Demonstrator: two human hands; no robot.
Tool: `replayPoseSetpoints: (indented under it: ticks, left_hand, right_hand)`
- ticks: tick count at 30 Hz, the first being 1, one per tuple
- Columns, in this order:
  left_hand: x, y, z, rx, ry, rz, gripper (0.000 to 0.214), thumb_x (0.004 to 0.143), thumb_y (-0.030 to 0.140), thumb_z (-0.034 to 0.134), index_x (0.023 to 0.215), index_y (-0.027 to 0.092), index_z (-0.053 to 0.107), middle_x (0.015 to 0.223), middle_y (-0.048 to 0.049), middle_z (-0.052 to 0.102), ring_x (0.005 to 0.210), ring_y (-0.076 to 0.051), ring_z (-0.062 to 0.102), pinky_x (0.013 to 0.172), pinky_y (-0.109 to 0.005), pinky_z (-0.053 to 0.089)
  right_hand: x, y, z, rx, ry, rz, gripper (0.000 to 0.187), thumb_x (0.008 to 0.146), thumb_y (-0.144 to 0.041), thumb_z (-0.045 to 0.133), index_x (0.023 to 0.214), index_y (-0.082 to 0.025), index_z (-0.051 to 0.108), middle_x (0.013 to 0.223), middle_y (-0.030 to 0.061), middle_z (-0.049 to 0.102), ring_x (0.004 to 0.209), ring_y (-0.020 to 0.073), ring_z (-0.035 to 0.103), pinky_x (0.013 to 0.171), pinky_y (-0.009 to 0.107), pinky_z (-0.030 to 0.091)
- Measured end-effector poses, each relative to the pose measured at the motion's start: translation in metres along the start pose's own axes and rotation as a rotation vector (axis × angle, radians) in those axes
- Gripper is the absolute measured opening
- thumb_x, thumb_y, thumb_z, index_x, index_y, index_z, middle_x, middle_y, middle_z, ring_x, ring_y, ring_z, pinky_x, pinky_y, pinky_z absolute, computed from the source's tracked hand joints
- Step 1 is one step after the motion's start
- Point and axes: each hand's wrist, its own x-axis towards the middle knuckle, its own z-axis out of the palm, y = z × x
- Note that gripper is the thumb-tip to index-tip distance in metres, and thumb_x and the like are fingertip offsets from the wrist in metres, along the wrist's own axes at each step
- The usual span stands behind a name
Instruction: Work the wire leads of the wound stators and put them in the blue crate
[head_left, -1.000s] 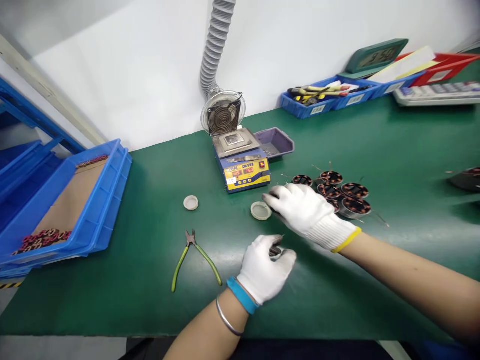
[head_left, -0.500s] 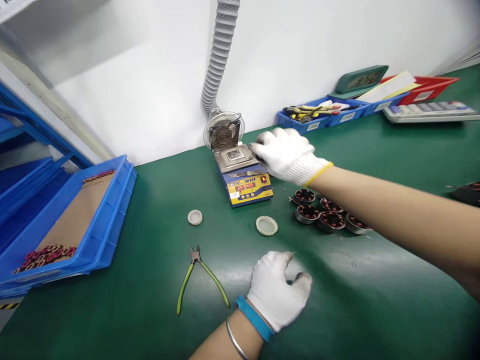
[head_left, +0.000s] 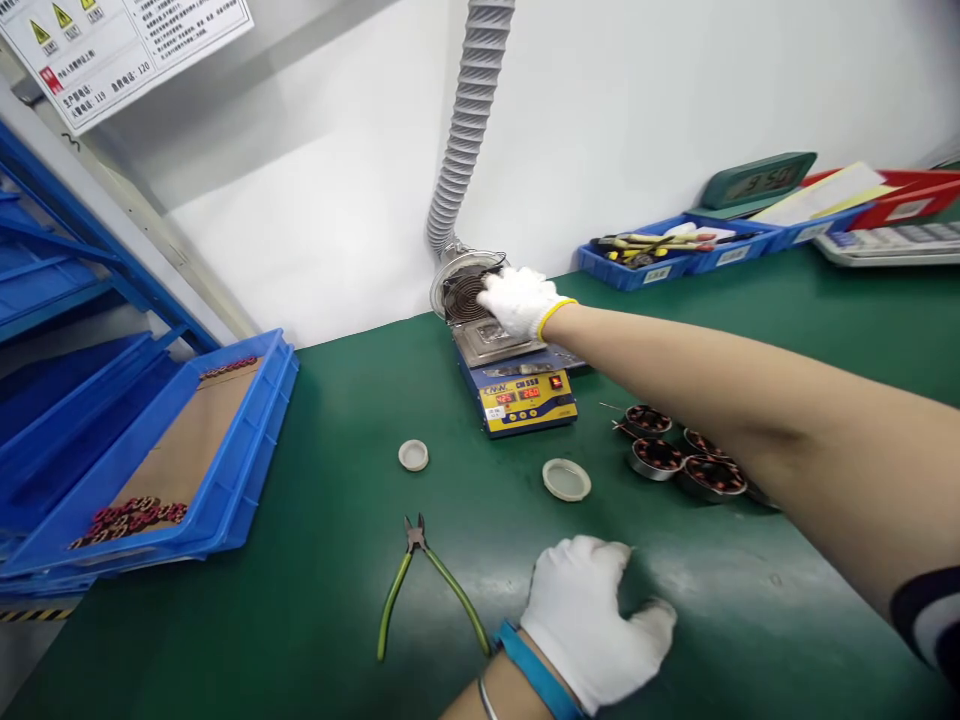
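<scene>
My right hand (head_left: 517,303), in a white glove, reaches over the back of a blue and yellow solder pot (head_left: 529,402) with a lit red display. Its curled fingers are close to the round fan guard (head_left: 465,292) behind the pot; what they hold, if anything, is hidden. My left hand (head_left: 596,620), also gloved, rests near the front of the bench with thumb and fingers apart and nothing between them. Green-handled side cutters (head_left: 415,540) lie to its left with jaws pointing away. Beyond it is a shallow pale dish (head_left: 566,480).
A smaller dish (head_left: 413,456) sits further left. Several round wire-wound parts (head_left: 656,457) stand under my right forearm. At left is a blue tray (head_left: 262,440) of small red coils. A grey hose (head_left: 472,120) descends behind the pot; blue tool bins (head_left: 637,270) line the wall.
My right hand has moved back and left, from beside the solder pot to the fan guard. My left hand stays open near the front. The view has tilted up and left.
</scene>
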Motion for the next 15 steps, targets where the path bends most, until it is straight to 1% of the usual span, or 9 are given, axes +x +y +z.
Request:
replayPoseSetpoints:
  ticks: [3, 5, 6, 8, 11, 13, 15]
  left_hand:
    - [0.0, 0.002, -0.001, 0.001, -0.01, 0.004, 0.061, 0.085, 0.047, 0.064, 0.135, 0.014, 0.073, 0.127, -0.0214, 0.074, 0.119, -0.046, 0.069, 0.108, -0.061, 0.055]
    - [0.0, 0.001, 0.0, -0.006, 0.002, 0.009, 0.06, 0.085, 0.048, 0.065, 0.135, 0.015, 0.074, 0.127, -0.0207, 0.075, 0.119, -0.045, 0.069, 0.108, -0.06, 0.055]
    - [0.0, 0.001, 0.0, -0.01, 0.007, 0.01, 0.06, 0.085, 0.049, 0.065, 0.135, 0.016, 0.074, 0.127, -0.0204, 0.075, 0.119, -0.045, 0.069, 0.108, -0.06, 0.055]
    - [0.0, 0.0, 0.001, -0.013, 0.008, 0.01, 0.06, 0.085, 0.05, 0.065, 0.134, 0.016, 0.074, 0.126, -0.02, 0.075, 0.119, -0.044, 0.069, 0.108, -0.059, 0.055]
    - [0.001, -0.002, 0.002, -0.001, 0.009, 0.01, 0.057, 0.084, 0.05, 0.067, 0.131, 0.018, 0.075, 0.125, -0.019, 0.075, 0.117, -0.043, 0.069, 0.107, -0.058, 0.056]
    - [0.001, -0.003, 0.002, 0.007, 0.021, 0.023, 0.052, 0.084, 0.048, 0.068, 0.128, 0.02, 0.076, 0.121, -0.0172, 0.076, 0.114, -0.04, 0.071, 0.106, -0.055, 0.057]
    - [0.001, -0.003, 0.0, 0.02, 0.029, 0.037, 0.049, 0.084, 0.046, 0.068, 0.125, 0.021, 0.076, 0.116, -0.0162, 0.077, 0.11, -0.039, 0.072, 0.104, -0.054, 0.058]
  right_hand:
    - [0.004, 0.01, -0.013, 0.069, -0.016, 0.143, 0.039, 0.109, -0.04, 0.06, 0.134, -0.012, 0.065, 0.138, 0.0124, 0.064, 0.123, 0.0257, 0.065, 0.107, 0.051, 0.052]
    - [0.007, 0.013, -0.016, 0.128, -0.029, 0.231, 0.042, 0.11, -0.045, 0.057, 0.133, -0.011, 0.066, 0.132, 0.0115, 0.067, 0.117, 0.0244, 0.067, 0.103, 0.048, 0.055]
    - [0.008, 0.013, -0.015, 0.158, -0.034, 0.261, 0.043, 0.109, -0.048, 0.058, 0.132, -0.012, 0.066, 0.13, 0.0113, 0.068, 0.116, 0.0246, 0.068, 0.101, 0.048, 0.057]
    - [0.008, 0.011, -0.01, 0.218, -0.046, 0.292, 0.045, 0.107, -0.05, 0.061, 0.132, -0.014, 0.067, 0.13, 0.0111, 0.069, 0.115, 0.0252, 0.069, 0.1, 0.048, 0.058]
    - [0.005, 0.005, -0.002, 0.294, -0.076, 0.337, 0.041, 0.105, -0.047, 0.065, 0.128, -0.013, 0.068, 0.128, 0.0112, 0.069, 0.114, 0.0245, 0.069, 0.1, 0.047, 0.059]
    - [0.001, 0.003, -0.004, 0.35, -0.077, 0.356, 0.038, 0.106, -0.045, 0.065, 0.125, -0.013, 0.069, 0.127, 0.0108, 0.07, 0.113, 0.0239, 0.069, 0.1, 0.047, 0.058]
    - [-0.005, 0.005, -0.013, 0.418, -0.049, 0.357, 0.038, 0.106, -0.047, 0.064, 0.122, -0.013, 0.07, 0.124, 0.0098, 0.071, 0.112, 0.024, 0.07, 0.1, 0.047, 0.058]
